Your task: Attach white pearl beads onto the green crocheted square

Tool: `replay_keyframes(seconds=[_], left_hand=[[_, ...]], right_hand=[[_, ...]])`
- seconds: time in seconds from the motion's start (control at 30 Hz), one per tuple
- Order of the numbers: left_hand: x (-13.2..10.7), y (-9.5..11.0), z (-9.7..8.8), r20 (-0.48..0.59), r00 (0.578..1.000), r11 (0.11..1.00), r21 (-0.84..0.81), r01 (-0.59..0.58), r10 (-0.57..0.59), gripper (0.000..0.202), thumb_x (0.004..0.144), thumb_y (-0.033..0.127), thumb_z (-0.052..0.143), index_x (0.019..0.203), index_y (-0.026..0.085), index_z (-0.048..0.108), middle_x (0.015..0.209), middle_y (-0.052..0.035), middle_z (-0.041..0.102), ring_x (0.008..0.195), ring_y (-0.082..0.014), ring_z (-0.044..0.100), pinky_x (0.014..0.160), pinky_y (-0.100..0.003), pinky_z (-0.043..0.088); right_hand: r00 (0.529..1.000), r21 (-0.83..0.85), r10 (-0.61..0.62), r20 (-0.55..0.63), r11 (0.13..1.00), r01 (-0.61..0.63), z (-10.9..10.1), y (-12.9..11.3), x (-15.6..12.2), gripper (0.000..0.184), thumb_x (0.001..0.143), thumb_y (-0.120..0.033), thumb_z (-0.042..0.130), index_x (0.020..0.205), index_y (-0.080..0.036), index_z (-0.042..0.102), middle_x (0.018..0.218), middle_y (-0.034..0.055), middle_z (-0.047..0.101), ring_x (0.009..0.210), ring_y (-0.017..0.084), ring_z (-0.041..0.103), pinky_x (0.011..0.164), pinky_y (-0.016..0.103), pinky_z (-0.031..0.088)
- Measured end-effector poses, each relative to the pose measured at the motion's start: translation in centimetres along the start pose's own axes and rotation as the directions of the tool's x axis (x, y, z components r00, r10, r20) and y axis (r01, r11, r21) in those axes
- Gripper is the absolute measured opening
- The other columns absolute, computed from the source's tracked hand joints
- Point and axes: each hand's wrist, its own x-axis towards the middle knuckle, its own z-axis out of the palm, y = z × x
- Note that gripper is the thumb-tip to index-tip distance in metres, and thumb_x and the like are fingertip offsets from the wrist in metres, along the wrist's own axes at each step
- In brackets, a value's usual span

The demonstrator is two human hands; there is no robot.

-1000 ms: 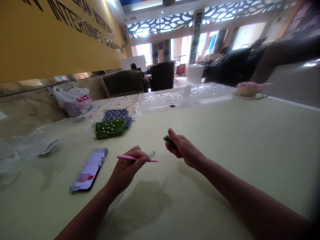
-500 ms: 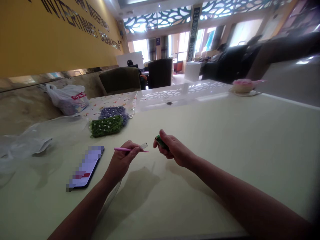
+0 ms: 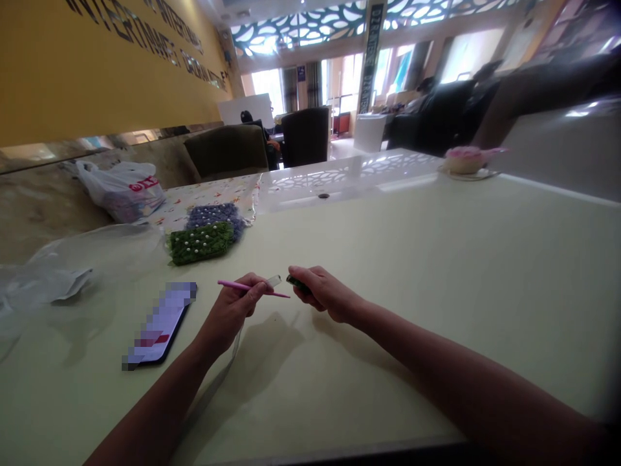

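Note:
My left hand (image 3: pixel 242 301) is closed on a slim pink crochet hook (image 3: pixel 231 285) and the end of a pale ribbon (image 3: pixel 274 281). The hook's thin tip points right, below the ribbon end. The rest of the ribbon trails down behind my left wrist to the table. Close by on the right, my right hand (image 3: pixel 323 291) is wrapped round a small green lighter (image 3: pixel 297 283), mostly hidden by the fingers, with the thumb on top. The lighter's end faces the ribbon end across a small gap; I can make out no flame.
A phone (image 3: pixel 162 327) lies left of my left forearm. Beyond it are green (image 3: pixel 201 243) and purple (image 3: pixel 218 212) knitted pieces with white beads. Clear plastic wrap (image 3: pixel 97 249) and a filled plastic bag (image 3: pixel 121 194) are at left; a pink-topped cup (image 3: pixel 463 160) stands far right.
My right hand has moved left with the lighter, bringing it closer to the ribbon end. Its raised thumb has come down. My left hand keeps its hold; the view has shifted slightly.

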Motion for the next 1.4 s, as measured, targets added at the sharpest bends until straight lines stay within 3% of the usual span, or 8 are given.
replay_keyframes(seconds=[0.53, 1.27, 1.4], left_hand=[[-0.05, -0.22, 0.09, 0.033, 0.998, 0.998, -0.046, 0.047, -0.045, 0.029, 0.091, 0.044, 0.057, 0.085, 0.016, 0.063, 0.057, 0.0055, 0.028, 0.053, -0.0071, 0.022, 0.051, -0.024, 0.016], [0.01, -0.4, 0.04, 0.088, 0.991, 0.991, -0.082, 0.106, -0.099, 0.029, 0.092, 0.042, 0.055, 0.082, 0.016, 0.062, 0.056, 0.0055, 0.028, 0.053, -0.0072, 0.023, 0.051, -0.023, 0.017], [-0.03, -0.26, 0.09, 0.081, 0.991, 0.991, -0.083, 0.109, -0.102, 0.029, 0.091, 0.042, 0.056, 0.081, 0.016, 0.062, 0.055, 0.0055, 0.028, 0.053, -0.0072, 0.023, 0.051, -0.023, 0.017]], right_hand=[[1.0, 0.014, -0.019, 0.024, 1.0, 0.019, 0.4, 0.09, 0.22, 0.041, 0.089, -0.038, 0.04, 0.054, -0.018, 0.035, 0.048, -0.0052, 0.033, 0.042, 0.005, 0.02, 0.04, 0.022, 0.015], [0.999, -0.057, -0.03, 0.045, 0.998, 0.032, 0.45, -0.83, -0.4, 0.045, 0.09, -0.036, 0.04, 0.05, -0.016, 0.039, 0.046, -0.0051, 0.035, 0.041, 0.004, 0.024, 0.042, 0.022, 0.019], [1.0, -0.025, -0.02, 0.017, 0.999, 0.021, 0.27, -0.61, -0.21, 0.049, 0.092, -0.044, 0.041, 0.052, -0.017, 0.038, 0.049, -0.0045, 0.036, 0.042, 0.004, 0.024, 0.042, 0.022, 0.018]])
